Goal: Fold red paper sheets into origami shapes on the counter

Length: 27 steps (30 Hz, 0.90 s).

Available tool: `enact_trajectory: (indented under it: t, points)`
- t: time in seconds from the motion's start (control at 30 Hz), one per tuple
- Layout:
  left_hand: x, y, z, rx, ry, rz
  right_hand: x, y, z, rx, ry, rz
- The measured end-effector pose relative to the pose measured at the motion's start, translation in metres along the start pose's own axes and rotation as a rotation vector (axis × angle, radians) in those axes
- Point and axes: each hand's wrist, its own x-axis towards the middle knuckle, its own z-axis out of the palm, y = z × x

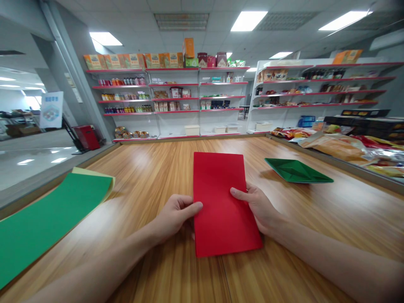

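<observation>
Red paper (pixel 221 223), one piece, rectangular, between the two hands, plain face up; whether its near edge touches the counter (pixel 151 168) cannot be told. Left hand (pixel 180 213): gripping the red paper at its left edge, thumb on the face, fingers partly hidden behind. Right hand (pixel 257 206): gripping the same paper at its right edge, thumb on the face, other fingers mostly behind. Green sheet (pixel 57 206), one, on the counter to the left of the left hand, far end curling; a yellow sheet (pixel 91 172) showing beneath along its far edge. Folded green paper (pixel 298 170), one, creased, beyond the right hand and to its right, apart from it. Packets (pixel 341 147), assorted, farther off beyond the right hand. Shelves (pixel 175 122), stocked, well beyond both hands
</observation>
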Motion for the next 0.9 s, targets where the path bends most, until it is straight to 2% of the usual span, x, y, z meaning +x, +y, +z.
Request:
enact_trajectory:
  t: [0.07,0.13,0.3,0.37,0.6,0.7,0.9]
  points:
    - [0.0,-0.001,0.002,0.078,0.027,-0.031,-0.001,0.0,0.001,-0.026,0.005,-0.008]
    - [0.001,-0.001,0.003,0.131,0.074,-0.007,-0.001,-0.001,0.001,-0.056,0.014,0.004]
    - [0.004,-0.001,-0.001,0.18,0.295,0.107,0.0,-0.001,0.0,-0.08,-0.057,0.115]
    - [0.005,-0.002,-0.003,0.159,0.29,0.098,0.0,0.0,0.0,-0.084,-0.076,0.12]
    - [0.002,-0.003,0.003,0.082,0.094,-0.01,-0.001,0.001,0.005,-0.091,-0.011,0.036]
    - [0.001,-0.002,0.003,0.124,0.128,-0.002,0.0,0.001,0.003,-0.136,-0.032,0.055]
    - [0.002,0.002,-0.004,0.129,0.23,0.069,0.004,0.003,-0.011,-0.287,-0.153,0.125]
